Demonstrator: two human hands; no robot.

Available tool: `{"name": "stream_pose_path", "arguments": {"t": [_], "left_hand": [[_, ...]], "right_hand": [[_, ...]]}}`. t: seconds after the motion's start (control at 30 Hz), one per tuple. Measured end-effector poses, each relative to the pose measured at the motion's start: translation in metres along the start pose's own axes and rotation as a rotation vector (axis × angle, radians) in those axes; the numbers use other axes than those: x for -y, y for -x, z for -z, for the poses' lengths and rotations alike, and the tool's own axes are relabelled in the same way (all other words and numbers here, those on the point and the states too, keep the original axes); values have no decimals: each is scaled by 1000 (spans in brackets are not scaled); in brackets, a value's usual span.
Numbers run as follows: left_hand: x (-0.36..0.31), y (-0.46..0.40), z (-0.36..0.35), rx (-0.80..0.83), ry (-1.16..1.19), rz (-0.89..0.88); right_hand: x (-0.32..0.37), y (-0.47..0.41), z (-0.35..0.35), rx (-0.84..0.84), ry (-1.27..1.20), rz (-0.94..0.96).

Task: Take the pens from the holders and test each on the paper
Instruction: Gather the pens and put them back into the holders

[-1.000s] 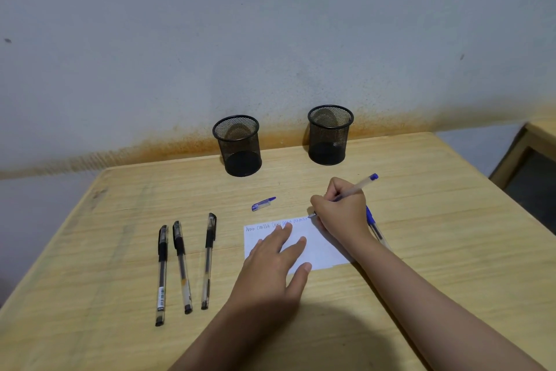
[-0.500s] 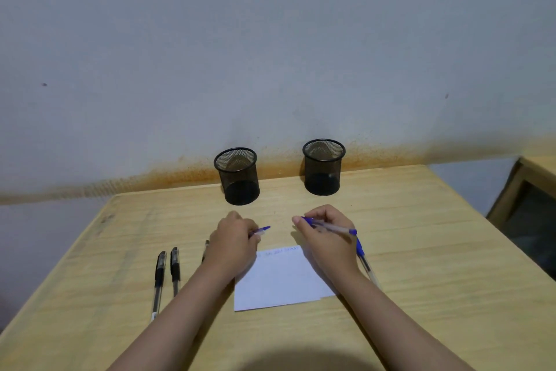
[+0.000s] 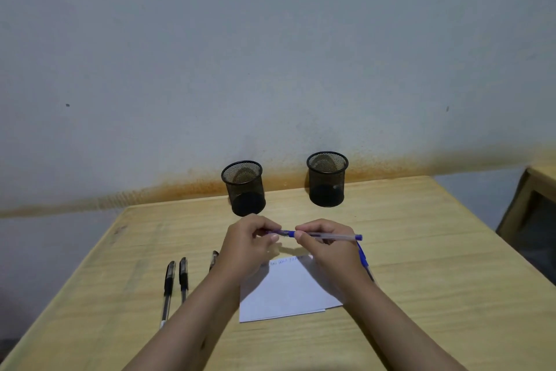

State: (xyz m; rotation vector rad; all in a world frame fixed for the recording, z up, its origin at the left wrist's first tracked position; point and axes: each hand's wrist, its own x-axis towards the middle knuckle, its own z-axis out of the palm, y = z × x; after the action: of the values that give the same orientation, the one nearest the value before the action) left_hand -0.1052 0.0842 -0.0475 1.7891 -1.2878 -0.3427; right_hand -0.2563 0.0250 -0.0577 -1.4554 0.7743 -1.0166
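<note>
A clear blue pen (image 3: 334, 237) lies level between my hands above the table. My right hand (image 3: 326, 245) grips its barrel. My left hand (image 3: 251, 242) pinches the blue cap (image 3: 282, 232) at the pen's tip end. Under my hands lies a white paper (image 3: 285, 292) with a line of blue writing along its far edge. Three black pens lie left of it: two side by side (image 3: 168, 283) (image 3: 183, 276), a third (image 3: 214, 257) mostly hidden by my left forearm. Another blue pen (image 3: 362, 259) lies behind my right wrist. Two black mesh holders (image 3: 243, 188) (image 3: 327, 179) stand at the back and look empty.
The wooden table (image 3: 421, 265) runs up to a grey wall with an orange stain along its base. A second piece of wooden furniture (image 3: 535, 208) stands at the right, beyond the table's edge.
My right hand lifted the blue pen off the paper and turned it level. My left hand left the paper, picked up the blue cap from the table and brought it to the pen's tip.
</note>
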Motion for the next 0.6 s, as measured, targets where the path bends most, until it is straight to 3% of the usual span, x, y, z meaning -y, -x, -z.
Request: {"name": "stream_pose_path", "arguments": {"t": [0.3, 0.43, 0.6], "left_hand": [[-5, 10, 23, 53, 96, -196], [-5, 14, 29, 150, 65, -142], [12, 30, 44, 16, -135, 22]], "right_hand": [[10, 16, -8, 98, 95, 271], [16, 14, -4, 198, 297, 391], [22, 3, 29, 180, 433, 406]]}}
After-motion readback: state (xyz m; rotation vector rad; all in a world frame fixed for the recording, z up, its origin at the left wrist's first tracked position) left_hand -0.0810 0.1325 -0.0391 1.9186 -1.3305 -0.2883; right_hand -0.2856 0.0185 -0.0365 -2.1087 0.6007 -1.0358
